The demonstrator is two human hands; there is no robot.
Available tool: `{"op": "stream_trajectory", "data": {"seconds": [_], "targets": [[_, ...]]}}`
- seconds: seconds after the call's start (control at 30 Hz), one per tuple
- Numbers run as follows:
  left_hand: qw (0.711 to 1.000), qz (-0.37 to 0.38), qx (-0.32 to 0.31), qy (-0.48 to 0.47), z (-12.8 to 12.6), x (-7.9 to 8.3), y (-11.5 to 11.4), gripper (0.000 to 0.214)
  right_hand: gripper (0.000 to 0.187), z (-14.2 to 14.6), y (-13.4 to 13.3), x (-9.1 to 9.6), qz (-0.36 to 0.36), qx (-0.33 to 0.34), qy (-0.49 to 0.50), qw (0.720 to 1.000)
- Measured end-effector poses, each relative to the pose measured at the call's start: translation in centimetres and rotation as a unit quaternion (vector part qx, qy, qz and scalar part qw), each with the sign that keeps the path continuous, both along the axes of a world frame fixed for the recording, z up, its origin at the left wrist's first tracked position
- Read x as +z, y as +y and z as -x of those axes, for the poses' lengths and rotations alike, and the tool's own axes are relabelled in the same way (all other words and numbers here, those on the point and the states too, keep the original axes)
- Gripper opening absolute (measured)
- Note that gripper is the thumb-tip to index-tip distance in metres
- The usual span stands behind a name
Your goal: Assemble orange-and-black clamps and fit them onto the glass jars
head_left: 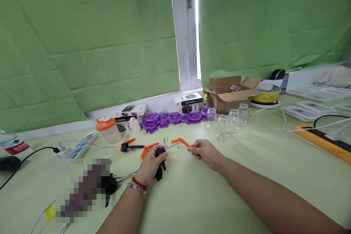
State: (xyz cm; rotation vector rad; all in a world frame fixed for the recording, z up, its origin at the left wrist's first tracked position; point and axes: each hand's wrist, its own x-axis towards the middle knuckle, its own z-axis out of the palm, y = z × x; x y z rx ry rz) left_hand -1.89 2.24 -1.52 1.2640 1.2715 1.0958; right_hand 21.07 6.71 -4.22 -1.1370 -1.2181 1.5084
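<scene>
My left hand [150, 164] is closed around a black handle part [160, 164] with a thin metal rod running out of it to the right. An orange curved piece [147, 149] lies just behind that hand. My right hand [204, 151] pinches the end of a second orange curved piece [180, 141] that sits at the rod's far end. A black clamp with an orange lever [131, 146] lies on the pale green table [192, 193] to the left. Two small metal pins [165, 141] stand between the orange pieces.
Purple plastic wheels [170, 119] and small boxes [131, 117] line the back wall. Several clear glass jars [227, 122] stand by an open cardboard box [229, 93]. An orange-lidded shaker cup [108, 129], power strips [79, 146] and cables lie left; an orange-edged strip [320, 140] right.
</scene>
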Motion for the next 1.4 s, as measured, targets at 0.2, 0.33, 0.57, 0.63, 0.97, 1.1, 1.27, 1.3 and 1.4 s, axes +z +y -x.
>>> {"op": "stream_trajectory", "data": {"seconds": [0.2,0.33,0.57,0.63,0.97,1.1,1.27,1.3,1.4], "targets": [[1.0,0.001,-0.004,0.006,-0.2,0.2,-0.1,0.042,0.028,0.1,-0.1,0.1,-0.002,0.016,-0.006,1.0],[1.0,-0.003,-0.016,-0.005,-0.2,-0.1,-0.1,0.043,0.029,0.2,-0.3,0.0,-0.002,0.029,-0.009,1.0],[0.999,-0.011,-0.028,0.015,-0.3,-0.2,-0.2,0.038,0.03,0.5,-1.0,0.1,-0.001,0.048,-0.01,0.999],[0.999,-0.014,-0.032,0.018,-0.3,-0.2,-0.2,0.037,0.03,0.6,-1.0,0.2,-0.001,0.048,-0.008,0.999],[0.999,-0.016,-0.028,0.004,-0.6,0.0,-0.4,0.039,0.031,0.6,-1.1,0.4,0.0,0.054,-0.009,0.998],[1.0,-0.01,-0.021,0.006,-0.7,0.2,-0.5,0.04,0.032,0.6,-1.1,0.4,0.0,0.056,-0.011,0.998],[0.999,-0.017,-0.026,0.018,-0.7,0.0,-0.4,0.039,0.032,0.6,-1.3,0.5,-0.001,0.061,-0.003,0.998],[0.999,-0.018,-0.027,0.021,-0.7,0.0,-0.4,0.039,0.032,0.6,-1.3,0.5,0.0,0.06,-0.003,0.998],[0.999,-0.018,-0.028,0.021,-0.7,0.0,-0.4,0.04,0.033,0.6,-1.4,0.6,0.003,0.058,-0.007,0.998]]}}
